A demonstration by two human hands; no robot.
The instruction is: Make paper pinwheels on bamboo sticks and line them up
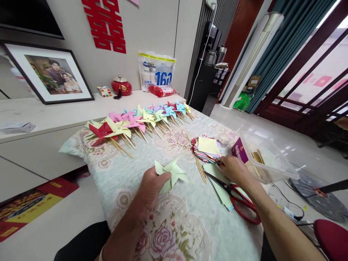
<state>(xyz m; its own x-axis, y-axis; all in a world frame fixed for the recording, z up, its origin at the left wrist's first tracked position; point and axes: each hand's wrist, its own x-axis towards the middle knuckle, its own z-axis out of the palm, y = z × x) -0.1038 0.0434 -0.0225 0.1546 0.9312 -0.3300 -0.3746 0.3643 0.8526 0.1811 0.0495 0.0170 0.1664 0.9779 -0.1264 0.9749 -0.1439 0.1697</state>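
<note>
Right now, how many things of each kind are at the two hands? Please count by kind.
Green paper pinwheel, pinched in left hand: 1
Red scissors, beside right hand: 1
Stack of paper squares: 1
Bundle of wooden sticks: 1
Total: 4

The widest open stretch of the flowered tablecloth (168, 224) lies near the person, between the two forearms, and a second bare patch runs across the middle, between the left hand (152, 186) and the row of finished pinwheels (136, 121). That row, sticks pointing inward, fences off the far edge from corner to corner. On the right it is crowded: the stack of coloured paper squares (208, 148), loose wooden sticks (200, 169) just beside it, red-handled scissors (235, 195) lying on pale green sheets, and the clear plastic box (268, 159) hanging over the table's edge. The right hand (233, 168) sits among these, with little room around it.
</note>
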